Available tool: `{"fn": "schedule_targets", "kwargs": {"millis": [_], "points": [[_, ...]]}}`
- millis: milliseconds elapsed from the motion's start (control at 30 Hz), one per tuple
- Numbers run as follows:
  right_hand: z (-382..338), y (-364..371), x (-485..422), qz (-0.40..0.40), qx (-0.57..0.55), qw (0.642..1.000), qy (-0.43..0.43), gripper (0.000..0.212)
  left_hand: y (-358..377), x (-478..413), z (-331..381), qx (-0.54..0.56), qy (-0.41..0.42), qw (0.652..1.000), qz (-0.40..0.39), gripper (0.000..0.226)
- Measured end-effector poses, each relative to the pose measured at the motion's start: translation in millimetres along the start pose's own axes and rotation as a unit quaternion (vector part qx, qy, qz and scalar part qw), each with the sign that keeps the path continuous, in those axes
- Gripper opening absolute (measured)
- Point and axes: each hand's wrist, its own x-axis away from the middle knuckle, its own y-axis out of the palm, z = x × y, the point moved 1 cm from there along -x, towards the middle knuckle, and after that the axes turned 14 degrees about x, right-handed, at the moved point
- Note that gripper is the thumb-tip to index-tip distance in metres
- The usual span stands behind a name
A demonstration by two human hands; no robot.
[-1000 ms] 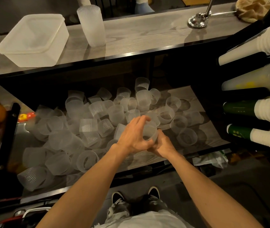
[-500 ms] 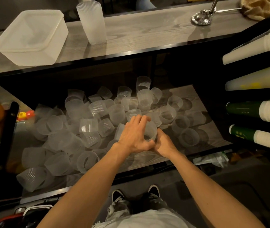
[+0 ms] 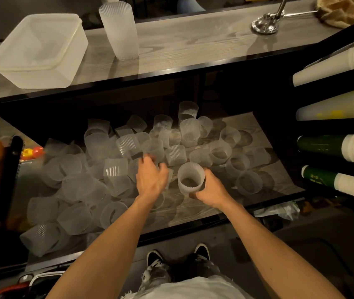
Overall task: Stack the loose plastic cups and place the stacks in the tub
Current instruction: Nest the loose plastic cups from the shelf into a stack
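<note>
I had the right hand wrapped round a cup, perhaps a short stack, I could not tell. It was held upright with its open end toward me, over the near part of the lower shelf. The left hand was over the heap of loose cups just to its left, fingers bent down among them; whether they had closed on one I could not tell.

I judged this the gathering step, building a stack in the right hand. The next move called for lifting one cup clear of the heap, turning it to match and nesting it. The tub sat far left on the upper shelf, with a tall stack standing just right of it, not yet inside.
</note>
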Motion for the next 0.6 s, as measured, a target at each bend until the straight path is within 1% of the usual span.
{"fn": "schedule_targets", "kwargs": {"millis": [67,100,233,300,400,500,600], "points": [[-1,1,0,-0.001,0.003,1.000,0.004,0.084,-4,-2,-5,-0.056,-0.061,0.996,-0.014,0.037],[-2,1,-1,-0.002,0.004,1.000,0.005,0.085,-6,-2,-8,-0.073,-0.078,0.994,-0.025,0.037],[-3,3,1,-0.004,-0.004,1.000,0.003,0.089,-6,-3,-11,-0.090,-0.095,0.990,-0.051,0.017],[-4,3,2,0.007,-0.015,1.000,-0.007,0.088,-4,-4,-13,-0.077,-0.100,0.990,-0.061,0.023],[-5,-1,7,0.039,-0.041,0.998,-0.021,0.078,-1,-2,-13,-0.064,-0.084,0.992,-0.072,0.038],[-10,-12,11,0.093,-0.113,0.989,-0.021,0.075,4,2,-12,-0.059,-0.043,0.994,-0.075,0.035],[-18,-23,10,0.135,-0.203,0.970,-0.010,0.084,9,8,-11,-0.071,0.010,0.993,-0.093,0.030]]}}
